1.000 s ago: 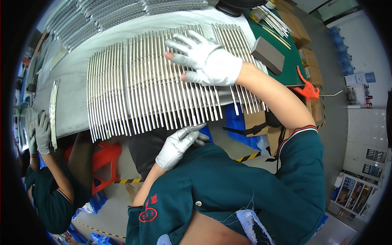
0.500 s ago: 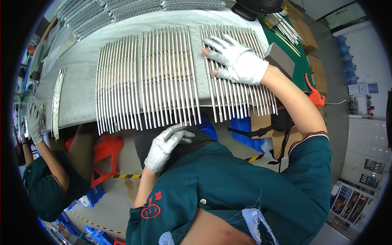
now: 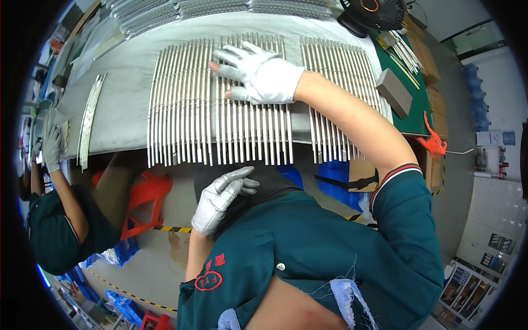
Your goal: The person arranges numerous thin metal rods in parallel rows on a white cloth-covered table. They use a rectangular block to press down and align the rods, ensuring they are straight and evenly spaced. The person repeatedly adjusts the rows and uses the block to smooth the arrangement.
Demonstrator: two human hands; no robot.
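Three side-by-side groups of slim silver metal rods lie on a pale cloth-covered table: a left group [image 3: 180, 110], a middle group [image 3: 254, 129] and a right group [image 3: 331, 129]. Their near ends jut past the table's front edge. My right hand [image 3: 261, 74], in a white glove with some bare fingertips, lies flat with spread fingers across the upper part of the middle group. Below the edge, close to my body, my left hand [image 3: 217, 202] hovers gloved and empty, its fingers loosely stretched. A small bundle of thin rods [image 3: 91, 122] rests farther left.
At the back are stacked clear plastic trays [image 3: 203, 8] and a black fan [image 3: 374, 15]. On the right are a grey block [image 3: 395, 92], more rods [image 3: 406, 55] and an orange-handled tool [image 3: 433, 144]. A co-worker's gloved hand [image 3: 53, 147] and a red stool [image 3: 144, 204] are at left.
My right hand has moved left from the right group of rods onto the middle group. The view has shifted slightly; my left hand stays near my body.
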